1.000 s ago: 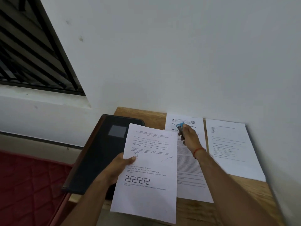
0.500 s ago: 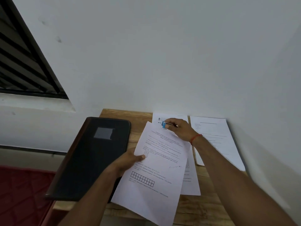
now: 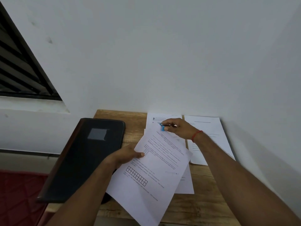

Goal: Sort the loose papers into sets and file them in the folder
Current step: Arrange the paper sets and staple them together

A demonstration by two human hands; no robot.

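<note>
My left hand [image 3: 125, 156] pinches the left edge of a printed sheet [image 3: 156, 173] with a grid drawing, held tilted over the table. My right hand [image 3: 179, 128] grips a small blue binder clip [image 3: 162, 127] at that sheet's top corner. Under the sheet lies another printed paper [image 3: 164, 119] on the wooden table [image 3: 195, 207]. A third set of paper [image 3: 210, 136] lies to the right by the wall. The closed black folder [image 3: 88, 157] rests at the table's left, overhanging its edge.
A white wall runs close behind and to the right of the table. A barred window [image 3: 21, 70] is at the upper left. A red quilted surface [image 3: 17, 196] lies lower left, beyond the table.
The held sheet has rotated clockwise and tilted. My right hand with the blue clip has moved to the sheet's top corner. The view has shifted slightly.
</note>
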